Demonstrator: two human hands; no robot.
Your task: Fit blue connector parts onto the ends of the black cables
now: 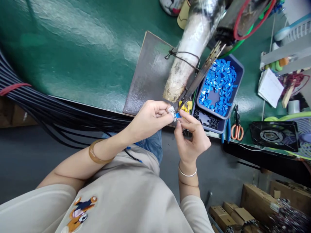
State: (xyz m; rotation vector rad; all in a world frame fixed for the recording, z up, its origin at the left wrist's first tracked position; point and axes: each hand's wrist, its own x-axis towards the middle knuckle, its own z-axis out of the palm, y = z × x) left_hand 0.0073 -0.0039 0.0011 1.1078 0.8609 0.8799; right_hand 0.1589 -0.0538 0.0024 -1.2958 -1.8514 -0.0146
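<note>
In front of my body, at the table edge, both hands meet over a small blue connector [178,115]. My left hand [155,117] is closed in a pinch at its left side, with whitish covers over the fingertips. From the right, my right hand [190,134] has thumb and forefinger pinched together close to the connector; a thin sliver shows there, too small to name. Just above the fingers is the lower end of a mounted soldering iron [194,84]. Beside it, a white wrapped tube [183,61] slants down, its stained mouth over the hands.
A tray of blue connector pieces [239,69] stands on one with small black parts [207,120]. Right of them lie orange-handled scissors [236,131] and a black fan [274,135]. Black cables [73,110] run along the left table edge; a dark board [152,71] lies behind my hands.
</note>
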